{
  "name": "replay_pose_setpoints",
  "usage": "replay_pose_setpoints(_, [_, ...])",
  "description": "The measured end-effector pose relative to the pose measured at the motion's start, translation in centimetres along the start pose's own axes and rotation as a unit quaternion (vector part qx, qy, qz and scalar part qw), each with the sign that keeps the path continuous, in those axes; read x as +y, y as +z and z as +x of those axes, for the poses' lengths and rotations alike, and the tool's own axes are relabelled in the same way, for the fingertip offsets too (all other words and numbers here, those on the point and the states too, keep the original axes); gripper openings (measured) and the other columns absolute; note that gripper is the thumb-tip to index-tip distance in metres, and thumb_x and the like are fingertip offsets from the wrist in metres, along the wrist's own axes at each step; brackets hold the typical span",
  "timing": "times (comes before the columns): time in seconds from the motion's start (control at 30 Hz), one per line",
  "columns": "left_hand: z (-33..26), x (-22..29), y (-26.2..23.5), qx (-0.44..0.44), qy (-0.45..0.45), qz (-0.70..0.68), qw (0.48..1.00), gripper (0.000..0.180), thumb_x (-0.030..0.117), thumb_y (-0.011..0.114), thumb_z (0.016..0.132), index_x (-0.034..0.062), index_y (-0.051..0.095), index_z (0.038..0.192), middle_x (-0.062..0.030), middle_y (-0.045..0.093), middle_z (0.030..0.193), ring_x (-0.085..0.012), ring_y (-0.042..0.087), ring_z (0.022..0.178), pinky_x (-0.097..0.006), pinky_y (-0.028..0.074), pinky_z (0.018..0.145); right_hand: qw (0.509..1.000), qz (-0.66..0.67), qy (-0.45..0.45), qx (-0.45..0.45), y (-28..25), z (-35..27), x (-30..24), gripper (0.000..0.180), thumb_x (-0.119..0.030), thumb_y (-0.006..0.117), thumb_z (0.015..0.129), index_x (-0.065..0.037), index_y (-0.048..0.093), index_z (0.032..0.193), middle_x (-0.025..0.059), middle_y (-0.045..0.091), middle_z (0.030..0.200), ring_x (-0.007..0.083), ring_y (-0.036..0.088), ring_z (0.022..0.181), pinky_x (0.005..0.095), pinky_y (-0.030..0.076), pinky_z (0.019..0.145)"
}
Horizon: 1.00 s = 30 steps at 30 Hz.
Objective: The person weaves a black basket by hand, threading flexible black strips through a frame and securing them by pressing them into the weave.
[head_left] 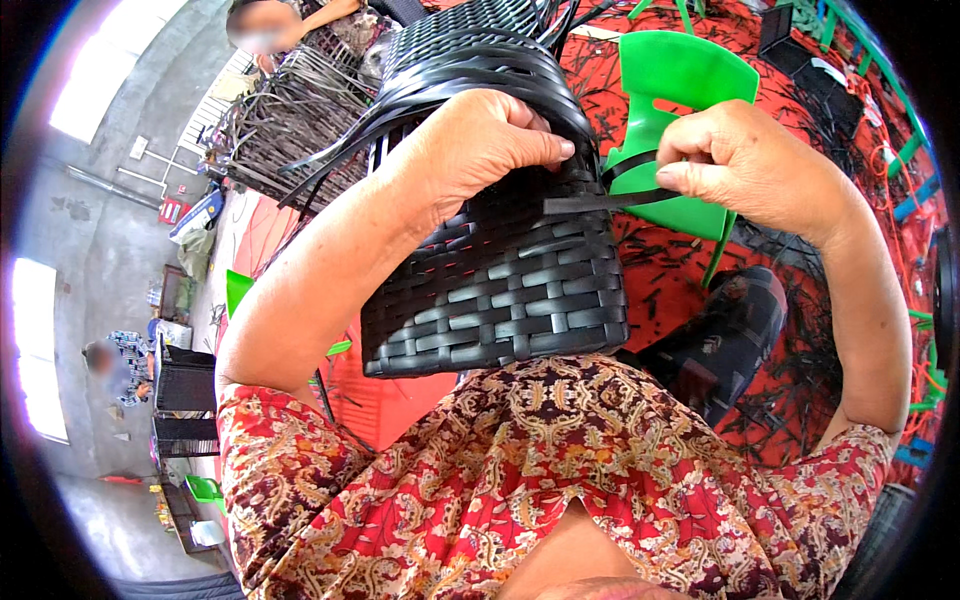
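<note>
A black woven panel or basket [510, 300] of flat glossy strips stands before me, its near edge close to my lap. My left hand [505, 140] lies over its upper part, thumb and fingers pinched together; what they hold is hidden. Off its right side, my right hand [735, 165] has thumb and fingers closed on a flat black strip [620, 202]. That strip runs left across the weave and its end shows near the middle. Loose black strips [470, 80] bunch and curve over the far part of the work.
A green plastic chair [690, 80] stands just beyond my right hand. Black strip scraps [650, 290] litter the red floor. A pile of dark strips [285, 130] lies at far left, with a person [265, 25] beside it. Another person [125, 370] is by the left wall.
</note>
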<state>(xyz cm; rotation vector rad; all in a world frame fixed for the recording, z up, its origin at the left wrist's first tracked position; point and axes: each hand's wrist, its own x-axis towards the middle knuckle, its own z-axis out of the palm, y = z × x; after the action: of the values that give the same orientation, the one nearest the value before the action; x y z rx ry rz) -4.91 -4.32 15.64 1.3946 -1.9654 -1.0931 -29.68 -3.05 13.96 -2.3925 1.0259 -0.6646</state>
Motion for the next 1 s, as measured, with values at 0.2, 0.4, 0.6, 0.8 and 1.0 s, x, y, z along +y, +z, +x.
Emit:
replay_pose_setpoints(0.2, [-0.1,-0.1,0.2,0.01,0.013,0.163,0.986,0.034,0.035,0.07,0.083,0.0007,0.071,0.082,0.0023,0.058,0.064,-0.0068,0.049,0.059,-0.026,0.041,0.059,0.994,0.095,0.029,-0.043,0.2,-0.4,-1.1,0.033,-0.02,0.063,0.089,-0.003,0.051,0.064,-0.0038,0.037,0.058,0.0048,0.037,0.055,0.0266,0.033,0.051])
replay_pose_setpoints(0.4, [0.6,-0.2,-0.3,-0.02,0.007,0.123,0.992,0.031,0.03,0.071,0.081,-0.0016,0.07,0.081,-0.0002,0.061,0.068,-0.0091,0.051,0.064,-0.025,0.039,0.065,0.972,0.209,0.105,0.013,-0.9,-1.9,0.2,0.025,-0.023,0.062,0.093,-0.006,0.059,0.075,-0.0071,0.049,0.066,0.0013,0.041,0.057,0.0204,0.034,0.051])
replay_pose_setpoints(0.6, [0.8,-1.8,-0.2,-0.002,0.017,-0.091,0.996,0.02,0.018,0.07,0.08,-0.0013,0.071,0.085,-0.004,0.066,0.079,-0.0106,0.056,0.077,-0.026,0.04,0.078,0.962,0.249,0.108,0.025,0.1,-1.4,1.1,0.025,-0.023,0.063,0.091,-0.009,0.058,0.072,-0.0079,0.044,0.061,0.0012,0.038,0.049,0.0188,0.029,0.045])
replay_pose_setpoints(0.8, [0.1,-2.3,-0.1,0.021,0.035,-0.092,0.995,0.022,0.018,0.07,0.08,-0.0027,0.072,0.089,-0.0071,0.069,0.085,-0.0128,0.06,0.085,-0.027,0.041,0.085,0.958,0.25,0.142,0.018,-0.6,-0.3,2.3,0.03,-0.03,0.067,0.086,-0.012,0.05,0.069,-0.0091,0.039,0.06,0.0,0.031,0.048,0.0185,0.023,0.042])
replay_pose_setpoints(1.0, [-0.3,-2.2,0.1,0.017,0.034,-0.101,0.994,0.022,0.018,0.07,0.081,-0.0026,0.071,0.09,-0.0062,0.069,0.086,-0.0119,0.06,0.083,-0.026,0.042,0.084,0.957,0.245,0.154,0.023,-0.4,-0.1,1.7,0.027,-0.024,0.065,0.087,-0.012,0.049,0.068,-0.0091,0.038,0.058,-0.0003,0.029,0.046,0.0188,0.021,0.041])
